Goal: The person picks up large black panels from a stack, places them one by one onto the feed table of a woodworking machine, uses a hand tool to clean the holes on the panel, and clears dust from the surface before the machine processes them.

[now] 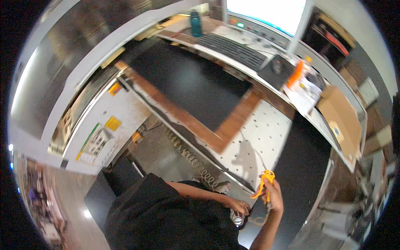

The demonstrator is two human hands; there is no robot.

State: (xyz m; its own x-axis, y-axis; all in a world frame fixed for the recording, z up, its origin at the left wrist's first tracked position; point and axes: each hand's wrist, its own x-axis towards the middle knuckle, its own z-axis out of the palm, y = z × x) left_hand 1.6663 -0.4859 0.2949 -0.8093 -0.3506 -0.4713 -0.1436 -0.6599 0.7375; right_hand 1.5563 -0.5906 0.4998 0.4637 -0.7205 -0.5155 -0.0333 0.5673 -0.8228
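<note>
Our left hand (239, 206) was curled low; we could not tell whether it held anything. Our right hand (274, 194) gripped a yellow plastic air gun (266, 176) near a white, dark-dotted board (268, 127). Beyond, brown wood (233, 127) bordered a flat black sheet (187, 81).

Near the closest corner of the perforated white table (266, 125), the right hand (274, 194) grips a yellow air gun (267, 175); a black sheet (187, 81) overlies brown board (236, 123).
</note>
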